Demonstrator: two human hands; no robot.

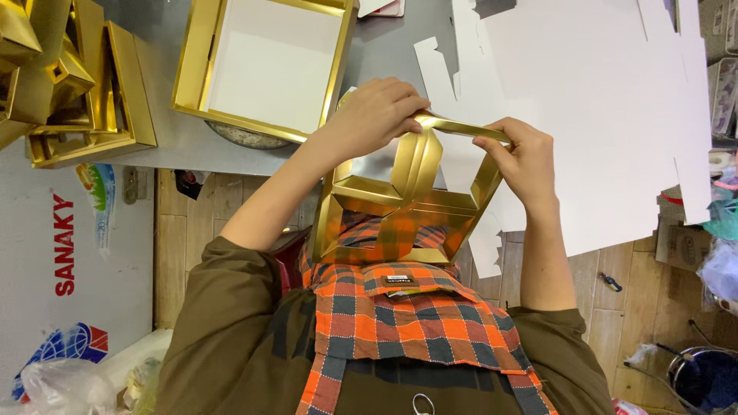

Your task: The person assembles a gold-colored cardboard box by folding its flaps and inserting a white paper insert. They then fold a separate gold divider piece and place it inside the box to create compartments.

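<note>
I hold a gold cardboard frame (400,207) of folded strips over my lap, just off the table edge. My left hand (377,115) pinches its top left corner with the fingers curled over the strip. My right hand (523,157) grips the top right corner, thumb on the fold. A folded gold strip runs down the middle of the frame between my hands. Through the frame's openings my orange checked apron (407,315) shows.
On the grey table (388,54) lies an open gold box with a white inside (261,61). Several gold cardboard pieces are stacked at the top left (69,84). Large white die-cut sheets (584,115) cover the right. A dark bucket (703,376) stands on the wooden floor.
</note>
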